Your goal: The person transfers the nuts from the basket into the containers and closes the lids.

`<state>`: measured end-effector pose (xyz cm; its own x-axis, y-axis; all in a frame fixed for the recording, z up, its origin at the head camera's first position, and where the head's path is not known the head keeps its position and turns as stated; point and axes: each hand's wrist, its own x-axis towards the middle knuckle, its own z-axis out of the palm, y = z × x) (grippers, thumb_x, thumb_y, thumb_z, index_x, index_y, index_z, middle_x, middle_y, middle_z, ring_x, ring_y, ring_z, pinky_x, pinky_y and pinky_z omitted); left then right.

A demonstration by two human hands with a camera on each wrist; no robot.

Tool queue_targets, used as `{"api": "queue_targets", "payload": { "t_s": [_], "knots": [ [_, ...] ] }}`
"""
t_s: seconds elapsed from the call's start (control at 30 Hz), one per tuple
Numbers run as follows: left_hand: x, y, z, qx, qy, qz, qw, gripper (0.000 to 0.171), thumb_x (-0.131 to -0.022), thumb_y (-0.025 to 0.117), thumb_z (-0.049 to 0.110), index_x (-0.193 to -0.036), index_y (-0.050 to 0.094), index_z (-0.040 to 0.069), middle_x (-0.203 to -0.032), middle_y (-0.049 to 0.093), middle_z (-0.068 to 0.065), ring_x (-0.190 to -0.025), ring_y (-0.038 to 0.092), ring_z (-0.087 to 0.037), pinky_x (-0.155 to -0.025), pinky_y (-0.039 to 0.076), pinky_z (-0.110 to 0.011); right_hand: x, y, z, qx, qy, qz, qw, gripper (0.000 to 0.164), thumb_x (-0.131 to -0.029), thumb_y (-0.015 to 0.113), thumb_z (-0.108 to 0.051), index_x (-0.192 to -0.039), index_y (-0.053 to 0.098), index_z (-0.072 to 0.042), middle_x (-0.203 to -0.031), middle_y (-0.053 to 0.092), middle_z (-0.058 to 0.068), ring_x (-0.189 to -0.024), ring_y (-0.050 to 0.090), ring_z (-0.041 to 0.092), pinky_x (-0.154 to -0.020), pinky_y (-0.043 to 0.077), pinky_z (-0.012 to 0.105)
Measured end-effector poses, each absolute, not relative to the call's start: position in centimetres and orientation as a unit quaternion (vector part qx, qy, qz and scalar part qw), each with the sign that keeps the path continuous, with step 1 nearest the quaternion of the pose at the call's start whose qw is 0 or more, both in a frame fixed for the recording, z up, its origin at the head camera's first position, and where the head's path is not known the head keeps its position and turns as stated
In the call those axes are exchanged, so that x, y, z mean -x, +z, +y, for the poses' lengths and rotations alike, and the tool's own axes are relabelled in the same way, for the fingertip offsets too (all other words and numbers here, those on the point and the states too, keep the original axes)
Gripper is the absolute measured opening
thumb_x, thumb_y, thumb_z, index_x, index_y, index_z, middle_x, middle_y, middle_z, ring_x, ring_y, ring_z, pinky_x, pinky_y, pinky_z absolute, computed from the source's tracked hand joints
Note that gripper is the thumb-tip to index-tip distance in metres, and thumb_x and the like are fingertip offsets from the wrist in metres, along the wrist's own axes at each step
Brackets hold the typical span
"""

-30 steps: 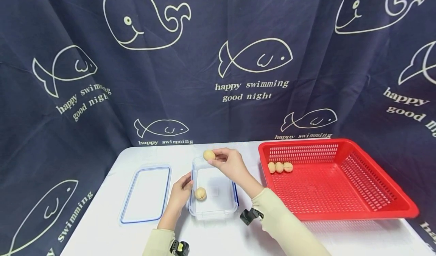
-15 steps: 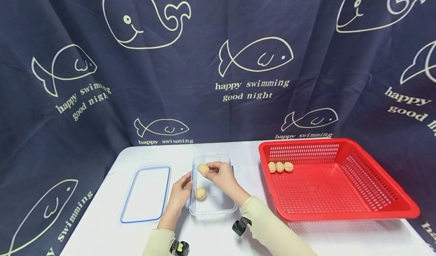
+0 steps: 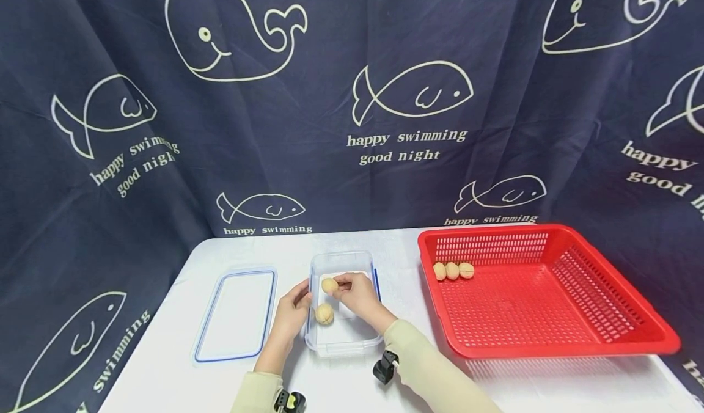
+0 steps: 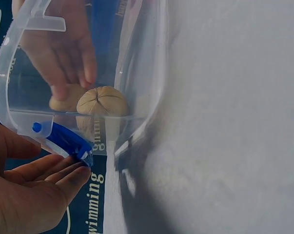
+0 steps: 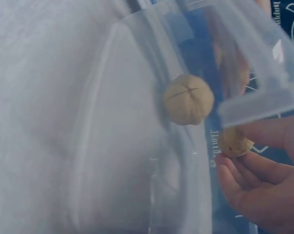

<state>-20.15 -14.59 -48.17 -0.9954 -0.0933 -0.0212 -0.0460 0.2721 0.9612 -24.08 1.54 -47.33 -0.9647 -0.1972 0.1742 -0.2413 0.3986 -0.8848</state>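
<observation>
Pinching a round tan walnut point(image 3: 329, 286), the right hand point(image 3: 356, 294) reaches into a clear rectangular plastic container point(image 3: 343, 345); the left hand point(image 3: 291, 312), fingers relaxed, touches its blue plastic latch point(image 4: 68, 140).

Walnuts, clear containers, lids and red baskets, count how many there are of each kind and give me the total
Walnuts: 5 (3 in the red basket, 1 lying in the clear container, 1 in the right hand)
Clear container: 1
Lid: 1
Red basket: 1
Total: 8
</observation>
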Motion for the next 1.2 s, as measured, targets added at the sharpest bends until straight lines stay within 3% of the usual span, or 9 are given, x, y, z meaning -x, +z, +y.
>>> {"api": "queue_targets", "payload": {
  "t_s": [0.23, 0.57, 1.2],
  "knots": [
    [20.15, -48.08, -14.39, -0.041, -0.605, -0.795, 0.018, 0.041, -0.099, 0.049, 0.007, -0.138, 0.045, -0.005, -0.133, 0.052, -0.027, -0.124, 0.051, -0.038, -0.104, 0.044, -0.044, 24.31, -47.81, 1.40, -0.137, 0.525, -0.840, 0.002, 0.022, -0.078, 0.074, 0.002, -0.097, 0.069, 0.010, -0.083, 0.070, 0.015, -0.072, 0.066, 0.018, -0.062, 0.055, 0.020],
    [20.15, -47.97, -14.35, -0.042, -0.606, -0.794, 0.021, 0.041, -0.099, 0.049, 0.007, -0.138, 0.045, -0.005, -0.133, 0.053, -0.027, -0.125, 0.051, -0.037, -0.105, 0.043, -0.043, 24.27, -47.88, 1.18, -0.148, 0.502, -0.852, -0.003, 0.020, -0.075, 0.076, 0.001, -0.093, 0.070, 0.010, -0.075, 0.068, 0.011, -0.061, 0.054, 0.006, -0.054, 0.048, 0.017],
    [20.21, -48.36, -14.46, -0.046, -0.603, -0.796, 0.028, 0.040, -0.098, 0.049, 0.004, -0.137, 0.046, -0.006, -0.132, 0.053, -0.028, -0.123, 0.051, -0.039, -0.104, 0.044, -0.045, 24.08, -48.33, 0.75, -0.167, 0.469, -0.867, -0.030, 0.021, -0.083, 0.068, 0.004, -0.102, 0.067, 0.012, -0.083, 0.069, 0.015, -0.073, 0.063, 0.017, -0.063, 0.054, 0.021]
  ]
}}
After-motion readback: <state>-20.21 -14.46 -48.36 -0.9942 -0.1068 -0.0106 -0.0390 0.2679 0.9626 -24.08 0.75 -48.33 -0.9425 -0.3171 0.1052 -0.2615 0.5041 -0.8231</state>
